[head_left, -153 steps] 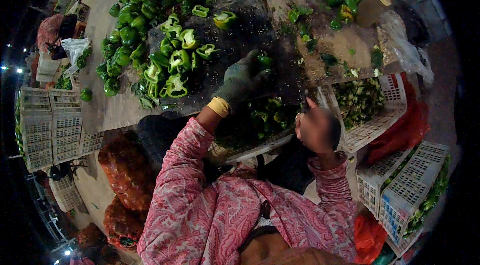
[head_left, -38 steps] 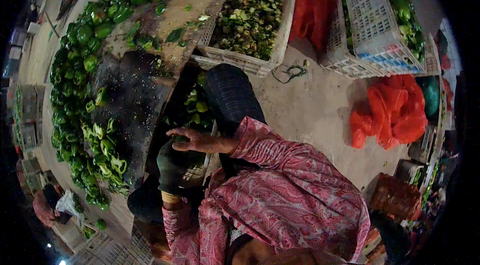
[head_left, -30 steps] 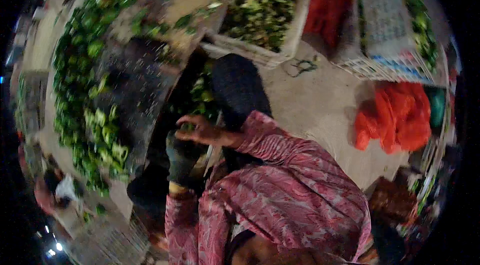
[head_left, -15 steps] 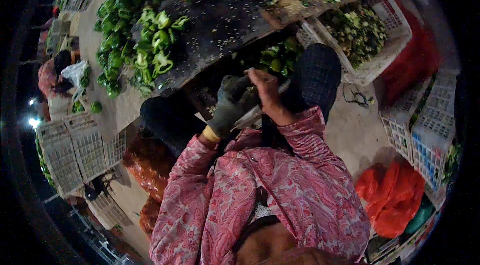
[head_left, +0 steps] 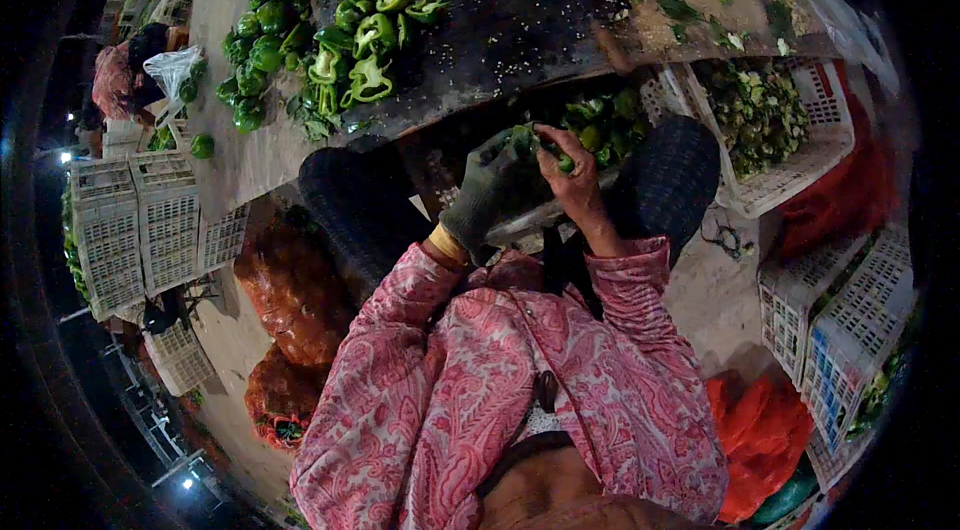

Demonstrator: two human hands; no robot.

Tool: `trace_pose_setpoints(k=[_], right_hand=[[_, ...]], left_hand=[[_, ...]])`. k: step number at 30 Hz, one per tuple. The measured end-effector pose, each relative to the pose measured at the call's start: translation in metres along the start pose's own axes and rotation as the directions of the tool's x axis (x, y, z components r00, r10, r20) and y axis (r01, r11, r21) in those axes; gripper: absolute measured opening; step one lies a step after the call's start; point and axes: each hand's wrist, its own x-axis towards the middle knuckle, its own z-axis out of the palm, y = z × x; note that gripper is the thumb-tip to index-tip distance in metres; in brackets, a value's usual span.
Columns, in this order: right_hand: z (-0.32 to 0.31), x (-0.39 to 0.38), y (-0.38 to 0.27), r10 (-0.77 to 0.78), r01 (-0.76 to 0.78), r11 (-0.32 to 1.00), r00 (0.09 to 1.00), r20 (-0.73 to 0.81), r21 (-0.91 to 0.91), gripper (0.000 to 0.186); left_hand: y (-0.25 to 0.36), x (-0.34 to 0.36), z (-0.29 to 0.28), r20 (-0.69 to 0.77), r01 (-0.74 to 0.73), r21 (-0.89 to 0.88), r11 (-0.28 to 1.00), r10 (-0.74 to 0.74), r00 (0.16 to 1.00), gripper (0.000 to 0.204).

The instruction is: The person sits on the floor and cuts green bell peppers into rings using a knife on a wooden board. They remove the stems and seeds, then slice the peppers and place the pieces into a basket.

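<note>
In front of my lap, my left hand (head_left: 487,175), in a grey-green glove with a yellow cuff, is closed round a green pepper (head_left: 522,138). My bare right hand (head_left: 572,177) meets it from the right with curled fingers. A small rounded green piece (head_left: 566,164) shows under those fingers; whether it belongs to the same pepper I cannot tell. Just beyond the hands, a container between my knees holds several green peppers (head_left: 605,130). Cut pepper rings and halves (head_left: 372,35) lie on the dark tabletop (head_left: 480,30), which is strewn with pale seeds.
Whole green peppers (head_left: 265,25) are heaped at the far left. A white crate (head_left: 770,195) of chopped trimmings stands by my right knee. Stacked crates (head_left: 140,220) flank me at left, beside red mesh sacks (head_left: 290,300). Red cloth (head_left: 760,440) lies at lower right. Another person (head_left: 125,80) is at far left.
The view has shifted, so the table sits higher and further right. My right hand's fingers have gone from extended to curled, and green pepper now shows between my hands.
</note>
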Motion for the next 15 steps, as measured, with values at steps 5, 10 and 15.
trace_pose_setpoints(k=[5, 10, 15], right_hand=[[-0.001, -0.005, 0.017, -0.148, 0.156, 0.982, 0.986, 0.073, -0.108, 0.043], [-0.006, -0.005, 0.022, -0.059, 0.076, 0.995, 0.968, 0.244, -0.061, 0.046], [-0.002, -0.008, 0.014, -0.012, 0.006, 1.000, 0.961, 0.277, 0.020, 0.048]], left_hand=[[-0.011, 0.004, 0.002, 0.082, -0.310, 0.473, 0.825, 0.309, 0.947, 0.041], [0.007, -0.001, -0.022, 0.303, -0.159, 0.375, 0.913, 0.041, 0.952, 0.038], [0.061, 0.009, -0.018, 0.293, 0.261, 0.335, 0.905, -0.363, 0.884, 0.035]])
